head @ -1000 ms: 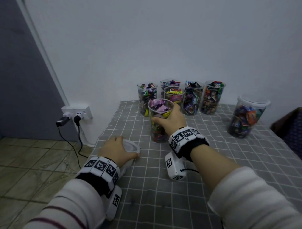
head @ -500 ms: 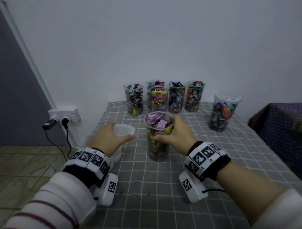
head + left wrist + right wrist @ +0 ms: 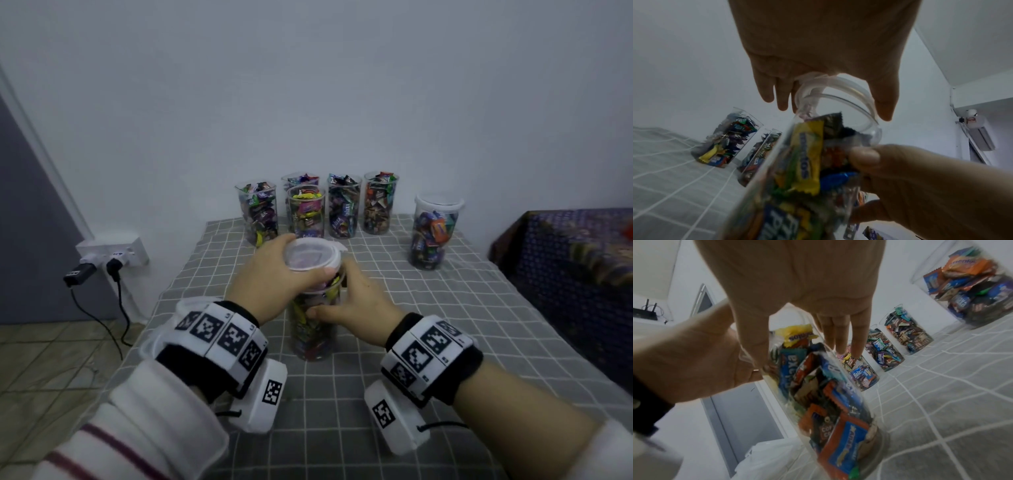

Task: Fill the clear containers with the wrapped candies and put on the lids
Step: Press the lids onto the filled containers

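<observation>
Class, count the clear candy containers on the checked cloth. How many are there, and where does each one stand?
7. Five open ones stand near the wall, one lidded container apart at right, and one front container between both hands. Others may be hidden.

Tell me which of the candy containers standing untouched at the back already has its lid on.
The lone container far right, apart from the row: a white lid caps it. The five containers by the wall stand open.

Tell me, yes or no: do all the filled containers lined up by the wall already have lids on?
No: of the containers by the wall, only the right one has a white lid; the five cups left of it stand open.
</observation>
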Action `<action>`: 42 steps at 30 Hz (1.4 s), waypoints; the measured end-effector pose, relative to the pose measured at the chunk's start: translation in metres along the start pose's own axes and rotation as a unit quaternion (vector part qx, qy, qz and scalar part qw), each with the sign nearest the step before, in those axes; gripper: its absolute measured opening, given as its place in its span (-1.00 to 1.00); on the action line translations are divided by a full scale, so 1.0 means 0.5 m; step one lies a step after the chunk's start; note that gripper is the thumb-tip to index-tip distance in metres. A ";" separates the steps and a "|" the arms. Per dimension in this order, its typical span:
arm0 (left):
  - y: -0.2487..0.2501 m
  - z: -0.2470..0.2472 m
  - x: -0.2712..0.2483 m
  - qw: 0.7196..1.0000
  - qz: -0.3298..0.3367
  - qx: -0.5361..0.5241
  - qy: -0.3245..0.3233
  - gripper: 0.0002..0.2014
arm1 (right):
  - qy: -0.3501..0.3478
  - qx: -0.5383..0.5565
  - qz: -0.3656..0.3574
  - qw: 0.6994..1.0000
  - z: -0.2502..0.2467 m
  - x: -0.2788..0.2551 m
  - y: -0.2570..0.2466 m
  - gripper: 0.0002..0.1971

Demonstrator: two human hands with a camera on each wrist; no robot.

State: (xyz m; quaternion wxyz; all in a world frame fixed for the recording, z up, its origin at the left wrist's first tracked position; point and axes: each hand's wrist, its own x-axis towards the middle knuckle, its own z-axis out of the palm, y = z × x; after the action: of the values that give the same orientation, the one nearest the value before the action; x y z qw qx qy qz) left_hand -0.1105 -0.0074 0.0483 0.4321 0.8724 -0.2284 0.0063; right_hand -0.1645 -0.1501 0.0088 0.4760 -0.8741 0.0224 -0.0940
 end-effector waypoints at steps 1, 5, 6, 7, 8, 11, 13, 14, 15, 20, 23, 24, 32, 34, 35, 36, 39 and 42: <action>-0.001 0.004 -0.002 1.000 0.000 0.007 -0.001 -0.04 | -0.007 0.002 0.000 1.000 -0.003 -0.001 0.003 -0.18; -0.004 0.015 -0.004 0.999 0.007 0.039 -0.005 -0.07 | 0.012 0.018 0.049 0.999 -0.020 -0.006 0.012 -0.33; -0.003 0.017 -0.004 0.999 0.008 0.043 -0.002 -0.11 | 0.036 0.018 0.066 0.997 -0.024 -0.005 0.014 -0.40; -0.002 0.018 -0.004 0.999 0.010 0.045 0.002 -0.13 | 0.068 0.017 0.072 0.995 -0.029 -0.004 0.015 -0.47; 0.000 0.018 -0.006 0.999 0.014 0.049 0.004 -0.16 | 0.102 0.017 0.072 0.992 -0.033 -0.001 0.015 -0.54; -0.001 0.021 -0.009 0.998 0.021 0.062 0.004 -0.14 | 0.166 0.025 0.038 0.985 -0.036 -0.001 0.000 -0.64; 0.001 0.021 -0.013 0.997 0.024 0.069 -0.001 -0.09 | 0.174 0.013 -0.002 0.985 -0.030 -0.001 -0.018 -0.64; 0.001 0.022 -0.015 0.997 0.026 0.075 -0.002 -0.08 | 0.170 0.005 -0.023 0.985 -0.024 0.001 -0.026 -0.64; 0.001 0.022 -0.015 0.996 0.027 0.082 -0.007 -0.06 | 0.159 -0.004 -0.039 0.987 -0.019 0.003 -0.034 -0.62; -0.021 0.015 -0.010 0.998 0.020 0.023 -0.058 0.14 | 0.095 -0.011 -0.038 0.995 0.013 0.011 -0.038 -0.49; -0.044 0.009 -0.014 0.983 -0.005 -0.165 -0.083 0.05 | 0.100 0.007 -0.031 0.994 0.020 0.007 -0.034 -0.44; -0.052 0.010 -0.015 0.975 -0.008 -0.205 -0.090 -0.12 | 0.103 0.016 -0.029 0.994 0.021 0.006 -0.032 -0.43; -0.082 0.021 0.004 0.949 -0.064 -0.301 -0.074 -0.47 | 0.119 0.038 -0.019 0.992 0.039 0.012 -0.023 -0.24; -0.083 0.029 0.013 0.952 -0.063 -0.293 -0.070 -0.52 | 0.128 0.040 -0.019 0.991 0.041 0.012 -0.019 -0.32; -0.085 0.035 0.016 0.953 -0.062 -0.288 -0.069 -0.52 | 0.132 0.041 -0.019 0.990 0.041 0.011 -0.017 -0.34; -0.086 0.041 0.017 0.954 -0.055 -0.286 -0.063 -0.52 | 0.136 0.041 -0.020 0.990 0.041 0.010 -0.016 -0.36; -0.090 0.050 0.012 0.953 -0.041 -0.297 -0.043 -0.53 | 0.144 0.040 -0.029 0.988 0.044 0.011 -0.013 -0.43; -0.092 0.055 0.011 0.953 -0.031 -0.302 -0.019 -0.54 | 0.149 0.057 -0.031 0.987 0.052 0.014 -0.012 -0.40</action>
State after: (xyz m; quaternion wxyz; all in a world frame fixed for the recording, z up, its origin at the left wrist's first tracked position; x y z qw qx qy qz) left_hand -0.0922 -0.0067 -0.0022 0.6712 0.7076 -0.2006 -0.0929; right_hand -0.1532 -0.1263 0.0010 0.5134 -0.8219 0.0604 -0.2394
